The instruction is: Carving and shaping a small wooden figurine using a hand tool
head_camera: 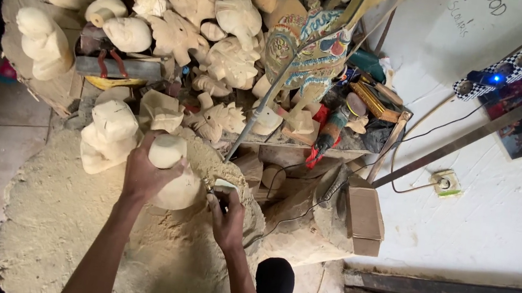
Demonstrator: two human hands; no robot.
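Head view, looking down onto a carving spot on the floor.

Left hand (148,171): fingers closed around the upper part of a pale unpainted wooden figure (173,172), gripping its rounded top. The figure stands roughly upright on a thick bed of sawdust (62,222), which spreads over the floor in front of the person.

Right hand (225,218): closed on a small carving tool (221,194), of which only a short dark and light part shows beyond the fingers. The tool's tip sits at the lower right side of the figure, touching or just beside it; exact contact cannot be told.

Surroundings: just left of the held figure stands another unpainted carving (108,136), blocky, close to the left hand. Behind both, a heap of unpainted wooden carvings (185,33) is piled high, with one tall pale figure (43,42) at the far left. To the right of the heap stands a painted carving (308,50) in blue, red and cream patterns, and lower down a smaller painted bird-like figure (331,131). A thin metal rod (266,104) leans across the pile. A wooden block (364,218) lies to the right of the right hand. A black cable (306,207) runs over the sawdust toward a wall socket (445,183) on the white wall.
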